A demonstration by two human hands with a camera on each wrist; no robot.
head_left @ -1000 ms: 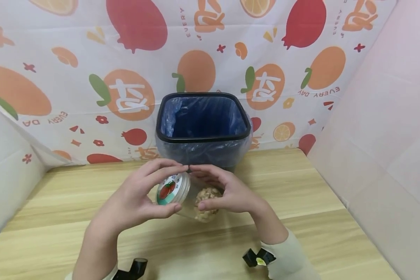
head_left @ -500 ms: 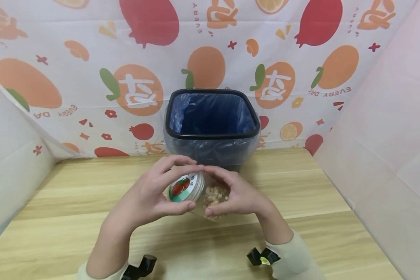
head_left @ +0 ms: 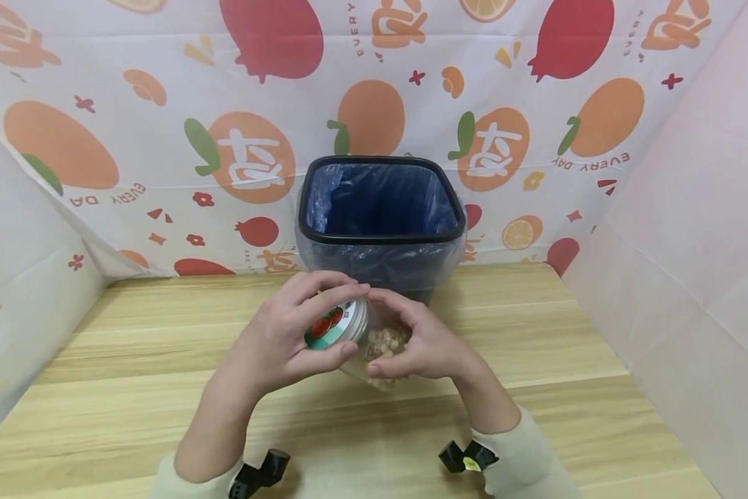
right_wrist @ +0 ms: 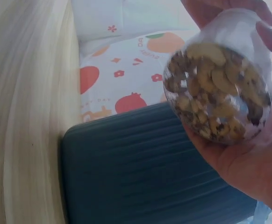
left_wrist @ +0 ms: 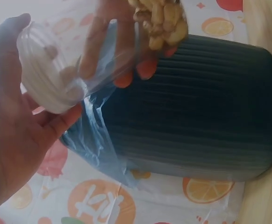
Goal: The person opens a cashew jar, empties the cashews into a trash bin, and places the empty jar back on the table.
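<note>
A clear plastic jar [left_wrist: 101,77] holding nuts [right_wrist: 215,88] is raised above the table, tilted with its lid up and to the left in the head view. My left hand [head_left: 286,329] grips the white screw lid [left_wrist: 42,70], fingers over the top and thumb at the near side. On the lid is a green and white label [head_left: 330,327] with a red fruit picture, partly covered by that hand. Around the body of the jar curls my right hand [head_left: 426,343], its thumb in front. Cashew-like pieces lie at the jar's bottom end.
Just beyond the hands stands a dark bin [left_wrist: 192,107] with a black rim [head_left: 383,240] and a translucent bluish liner [head_left: 380,267]. Behind it hangs a fruit-print cloth [head_left: 249,76]. Beneath everything lies a wood-grain table [head_left: 161,333].
My left hand has turned on the lid and covers more of its label. The right hand keeps its hold on the jar. The head view has shifted slightly.
</note>
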